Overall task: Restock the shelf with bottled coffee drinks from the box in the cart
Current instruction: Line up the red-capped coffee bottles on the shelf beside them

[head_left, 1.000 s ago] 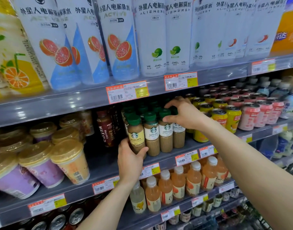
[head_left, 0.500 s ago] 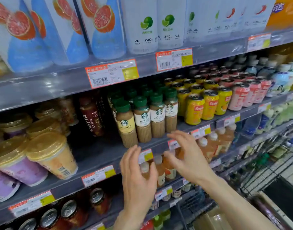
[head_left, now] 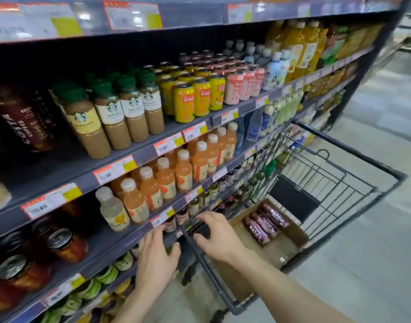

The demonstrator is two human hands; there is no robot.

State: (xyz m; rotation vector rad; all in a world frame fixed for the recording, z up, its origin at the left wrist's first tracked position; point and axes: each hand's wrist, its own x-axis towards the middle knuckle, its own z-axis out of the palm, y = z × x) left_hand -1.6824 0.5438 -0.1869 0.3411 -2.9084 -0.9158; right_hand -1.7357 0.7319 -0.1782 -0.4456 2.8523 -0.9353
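Several Costa coffee bottles (head_left: 264,226) lie in the cardboard box (head_left: 295,231) in the cart (head_left: 237,307), just right of our right hand (head_left: 219,238), and with it and our left hand (head_left: 156,262) both loose-fingered and empty, we judge the shelf (head_left: 60,167) only partly restocked.

Two hands: left hand (head_left: 156,257), right hand (head_left: 217,236). One cart (head_left: 351,152), one box (head_left: 293,236), both just past right hand. In box: at least three dark coffee bottles (head_left: 266,222). High above left hand: four green-capped latte bottles (head_left: 111,113) in front row; more behind, uncountable. Right of these, front row: three yellow cans (head_left: 201,96), three pink cans (head_left: 245,86). Just above left hand: one pale bottle (head_left: 112,208).
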